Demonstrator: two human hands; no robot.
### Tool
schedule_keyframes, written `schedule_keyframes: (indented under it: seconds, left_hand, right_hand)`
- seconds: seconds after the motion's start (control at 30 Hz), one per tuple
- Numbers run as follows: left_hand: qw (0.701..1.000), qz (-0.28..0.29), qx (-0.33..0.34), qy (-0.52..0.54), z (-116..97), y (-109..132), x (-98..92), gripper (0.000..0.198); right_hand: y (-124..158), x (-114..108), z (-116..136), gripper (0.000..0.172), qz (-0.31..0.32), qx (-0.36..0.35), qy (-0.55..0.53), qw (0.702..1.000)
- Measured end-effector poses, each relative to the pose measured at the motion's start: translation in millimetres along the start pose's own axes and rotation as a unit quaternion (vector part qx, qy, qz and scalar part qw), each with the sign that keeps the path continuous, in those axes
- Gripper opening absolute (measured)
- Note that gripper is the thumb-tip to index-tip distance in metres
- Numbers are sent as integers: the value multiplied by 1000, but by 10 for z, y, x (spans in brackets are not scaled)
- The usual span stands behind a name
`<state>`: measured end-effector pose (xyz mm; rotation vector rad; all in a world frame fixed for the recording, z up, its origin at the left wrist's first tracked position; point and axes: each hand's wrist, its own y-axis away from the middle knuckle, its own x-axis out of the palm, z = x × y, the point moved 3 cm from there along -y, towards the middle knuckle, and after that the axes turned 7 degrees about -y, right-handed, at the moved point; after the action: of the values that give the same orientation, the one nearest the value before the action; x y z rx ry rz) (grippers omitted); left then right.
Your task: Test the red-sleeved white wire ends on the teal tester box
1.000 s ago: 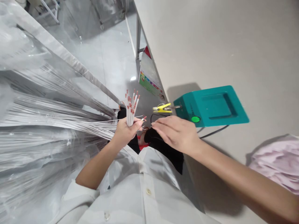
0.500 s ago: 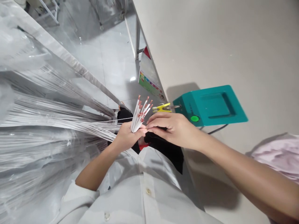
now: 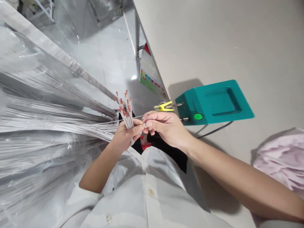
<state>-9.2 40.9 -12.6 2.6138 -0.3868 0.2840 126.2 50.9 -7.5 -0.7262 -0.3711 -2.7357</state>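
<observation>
My left hand is closed round a bundle of white wires, whose bare copper ends stick up above the fist. At my left thumb tip, the fingers of my right hand are pinched together on the end of a wire, a tiny shiny spot mostly covered by both hands' fingertips. A long sheaf of white wires runs in from the left towards my left hand. Just beyond my right hand, a yellow clip grips a metal post of a teal device.
The device has a lit green button and a black cable; it sits on a pale table. Pinkish cloth lies at the right. More wires in clear plastic fill the left side. A printed box stands below the table edge.
The copper-ended bundle in my left hand has tilted to the left and upright. My right hand has shifted left and slightly up, with its fingertips still meeting my left thumb.
</observation>
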Motion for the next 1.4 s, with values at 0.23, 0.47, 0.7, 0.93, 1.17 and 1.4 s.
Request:
schedule_keyframes:
  seconds: [0.23, 0.47, 0.7, 0.93, 1.17, 1.4]
  left_hand:
    - [997, -2, -20, 72, 86, -10, 60, 20]
    - [999, -29, 23, 7, 137, -17, 60, 15]
    - [990, -68, 33, -115, 165, 40, 64, 21]
    - [994, -106, 13, -34, 269, 18, 61, 23]
    - [991, -112, 28, -68, 186, 40, 65, 23]
    - [978, -62, 28, -196, 158, 69, 48, 26]
  right_hand:
    - [17, -28, -65, 16, -34, 42, -47, 997]
    - [118, -67, 24, 11, -72, -208, 276, 935]
    - [178, -80, 88, 12, -16, -427, 636, 642]
    - [194, -108, 85, 20, 70, -382, 690, 611]
    - [244, -148, 95, 16, -44, -272, 541, 795]
    - [208, -88, 68, 18, 8, -305, 590, 747]
